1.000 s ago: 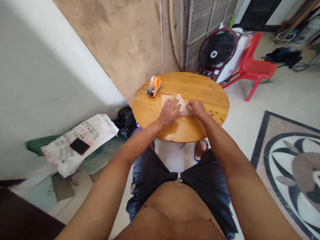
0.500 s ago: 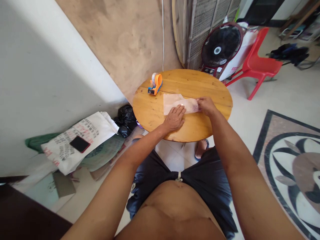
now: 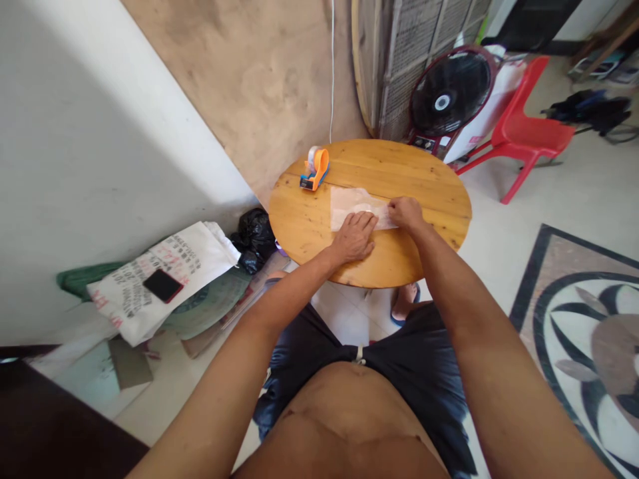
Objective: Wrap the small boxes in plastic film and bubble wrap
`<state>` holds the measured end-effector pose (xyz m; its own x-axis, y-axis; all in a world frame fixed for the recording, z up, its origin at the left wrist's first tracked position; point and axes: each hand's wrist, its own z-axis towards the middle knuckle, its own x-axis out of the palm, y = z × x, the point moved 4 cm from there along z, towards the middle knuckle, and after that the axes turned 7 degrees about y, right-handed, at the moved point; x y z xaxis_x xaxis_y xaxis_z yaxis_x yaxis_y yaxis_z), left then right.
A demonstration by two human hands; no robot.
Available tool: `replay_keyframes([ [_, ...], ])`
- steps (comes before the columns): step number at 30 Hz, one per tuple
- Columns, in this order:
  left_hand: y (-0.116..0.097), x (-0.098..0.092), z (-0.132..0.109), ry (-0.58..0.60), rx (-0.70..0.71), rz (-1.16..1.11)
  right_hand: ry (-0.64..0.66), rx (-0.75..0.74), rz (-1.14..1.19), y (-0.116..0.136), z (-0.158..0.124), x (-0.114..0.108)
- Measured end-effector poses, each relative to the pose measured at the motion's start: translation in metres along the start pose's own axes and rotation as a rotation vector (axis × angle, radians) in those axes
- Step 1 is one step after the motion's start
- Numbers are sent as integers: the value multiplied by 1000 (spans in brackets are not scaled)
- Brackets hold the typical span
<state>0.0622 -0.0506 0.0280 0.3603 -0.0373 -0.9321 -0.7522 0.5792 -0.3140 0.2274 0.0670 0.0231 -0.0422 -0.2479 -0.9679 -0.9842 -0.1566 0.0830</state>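
Note:
A thin, translucent, pale pinkish sheet (image 3: 344,203) lies on the round wooden table (image 3: 429,179), and its right part looks folded over. I cannot tell whether it is plastic wrap or a bag. My left hand (image 3: 355,236) rests on its lower middle, fingers stretched out and pressing flat. At the right end, my right hand (image 3: 405,213) has its fingers closed on the sheet's edge. Something small and whitish shows by my left fingertips, too unclear to name. Behind and to the left, an orange and blue tape dispenser (image 3: 315,169) stands on the table with a roll in it.
A fan (image 3: 449,93) and a red plastic chair (image 3: 532,126) stand beyond the table on the right. Left of it on the floor are a black plastic bag (image 3: 253,239) and a white sack (image 3: 200,253) with a phone (image 3: 163,286) on top.
My right hand has moved slightly left with the sheet's right edge, so the sheet reaches less far right. My left hand stays on it. The whole view has shifted a little.

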Motion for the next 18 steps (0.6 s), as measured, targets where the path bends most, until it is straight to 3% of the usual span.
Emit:
replay_keyframes([
  [7, 1, 0, 7, -17, -46, -11, 68, 95, 205, -7, 9, 0],
  [13, -3, -2, 9, -11, -64, 20, 66, 176, 789, -18, -17, 2],
  [18, -4, 0, 11, -10, -79, 30, 76, -17, 596, -7, -33, -4],
])
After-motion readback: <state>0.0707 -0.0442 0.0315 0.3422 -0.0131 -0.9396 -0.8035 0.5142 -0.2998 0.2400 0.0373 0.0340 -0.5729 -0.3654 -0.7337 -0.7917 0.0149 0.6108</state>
